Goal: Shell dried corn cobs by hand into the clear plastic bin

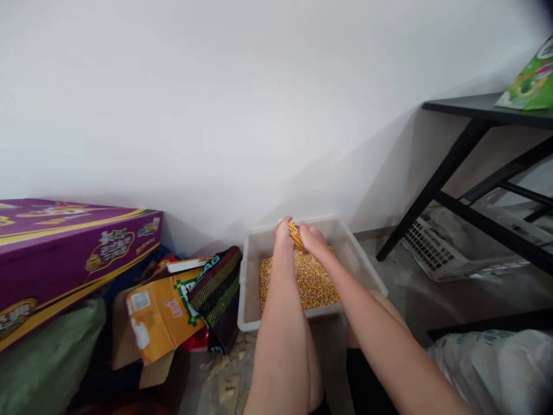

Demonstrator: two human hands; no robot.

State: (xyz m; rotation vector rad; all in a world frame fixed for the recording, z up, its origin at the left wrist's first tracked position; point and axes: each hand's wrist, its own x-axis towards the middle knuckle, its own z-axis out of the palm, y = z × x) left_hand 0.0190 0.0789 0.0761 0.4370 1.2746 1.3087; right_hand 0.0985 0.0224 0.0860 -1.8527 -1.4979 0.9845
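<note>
Both my hands grip one yellow corn cob (pixel 295 235) above a clear plastic bin (pixel 362 259). My left hand (pixel 283 231) is closed round the cob's left end. On the other end, my right hand (pixel 311 238) is wrapped with its fingers pressed to the kernels. The middle of the cob shows between the two hands; its ends are hidden. Below, loose corn kernels (pixel 313 282) cover the bottom of the bin, and my forearms hide part of them.
Left of the bin lie a dark mesh bag (pixel 218 294), an opened orange carton (pixel 166 314) and a large purple box (pixel 78 253). To the right stand a black table (pixel 470 106) and a white basket (pixel 436 248). A white sack (pixel 496 369) is at lower right. A white wall rises behind.
</note>
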